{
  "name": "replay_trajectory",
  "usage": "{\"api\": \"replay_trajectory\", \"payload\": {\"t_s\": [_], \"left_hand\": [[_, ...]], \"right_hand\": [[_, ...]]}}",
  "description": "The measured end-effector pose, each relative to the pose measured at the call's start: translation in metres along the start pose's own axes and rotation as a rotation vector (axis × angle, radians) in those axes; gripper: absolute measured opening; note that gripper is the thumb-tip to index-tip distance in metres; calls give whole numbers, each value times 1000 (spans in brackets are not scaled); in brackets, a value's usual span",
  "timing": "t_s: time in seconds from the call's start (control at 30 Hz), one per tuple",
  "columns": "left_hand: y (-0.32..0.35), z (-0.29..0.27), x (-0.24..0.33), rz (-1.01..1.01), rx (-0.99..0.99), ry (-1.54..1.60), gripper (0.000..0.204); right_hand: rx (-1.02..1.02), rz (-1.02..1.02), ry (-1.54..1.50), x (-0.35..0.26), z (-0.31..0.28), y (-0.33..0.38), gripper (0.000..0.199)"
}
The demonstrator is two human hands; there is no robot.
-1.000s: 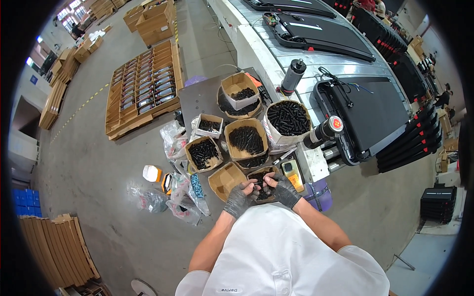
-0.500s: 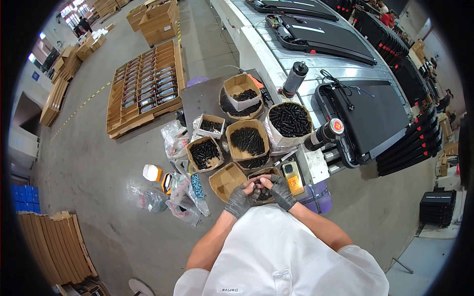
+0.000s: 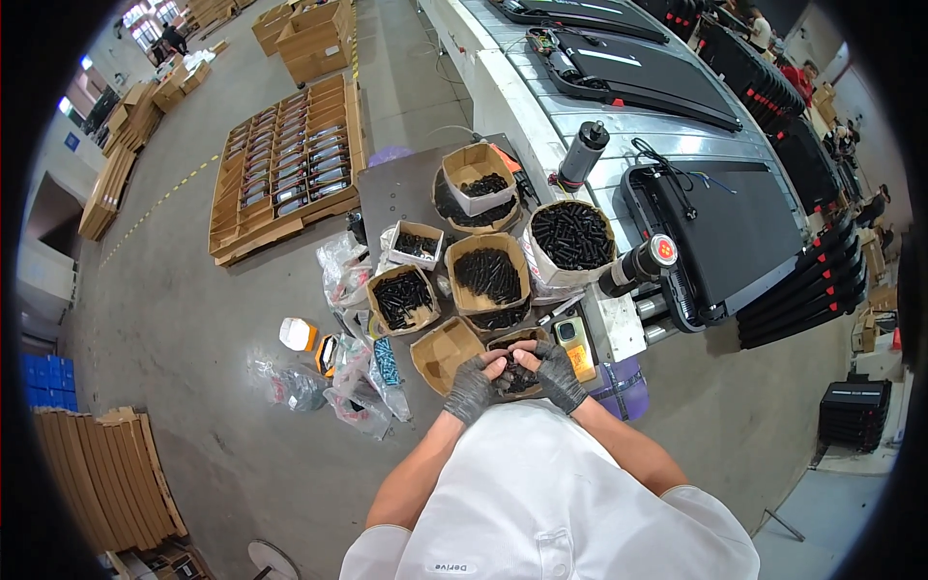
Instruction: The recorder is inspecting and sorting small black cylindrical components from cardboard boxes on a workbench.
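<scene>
Both my hands wear dark grey gloves and meet over a small cardboard box (image 3: 516,340) of black screws close to my chest. My left hand (image 3: 473,389) and my right hand (image 3: 558,375) are cupped together around a bunch of small black screws (image 3: 509,375). Just left of them lies an empty brown cardboard box (image 3: 444,353). Beyond stand several open boxes of black screws (image 3: 487,274) and a round white bag of black parts (image 3: 572,235).
A dark work table (image 3: 396,193) carries the boxes. A treadmill (image 3: 720,227) lies on the conveyor to the right, another further back (image 3: 619,68). Plastic bags (image 3: 360,382) and a white bottle (image 3: 298,334) lie on the floor left. A pallet of boxed parts (image 3: 290,174) stands beyond.
My hands have stayed together over the small box, shifting only slightly; the view has drifted a little.
</scene>
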State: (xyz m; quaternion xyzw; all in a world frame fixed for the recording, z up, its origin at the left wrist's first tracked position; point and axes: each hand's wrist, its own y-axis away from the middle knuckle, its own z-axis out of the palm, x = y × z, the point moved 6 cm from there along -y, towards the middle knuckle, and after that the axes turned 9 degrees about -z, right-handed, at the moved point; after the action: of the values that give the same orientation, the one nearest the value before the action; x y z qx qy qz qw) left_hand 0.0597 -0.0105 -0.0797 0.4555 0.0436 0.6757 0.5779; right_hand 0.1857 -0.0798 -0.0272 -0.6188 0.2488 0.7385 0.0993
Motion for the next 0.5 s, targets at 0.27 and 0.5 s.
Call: {"api": "replay_trajectory", "payload": {"t_s": [0.27,0.5], "left_hand": [[1,-8,-3,6,3,149,33],[6,-8,0,29,0,154,27]], "right_hand": [[9,311,-705,36,-16,4,30],[-94,297,-813,17,-8,15,34]]}}
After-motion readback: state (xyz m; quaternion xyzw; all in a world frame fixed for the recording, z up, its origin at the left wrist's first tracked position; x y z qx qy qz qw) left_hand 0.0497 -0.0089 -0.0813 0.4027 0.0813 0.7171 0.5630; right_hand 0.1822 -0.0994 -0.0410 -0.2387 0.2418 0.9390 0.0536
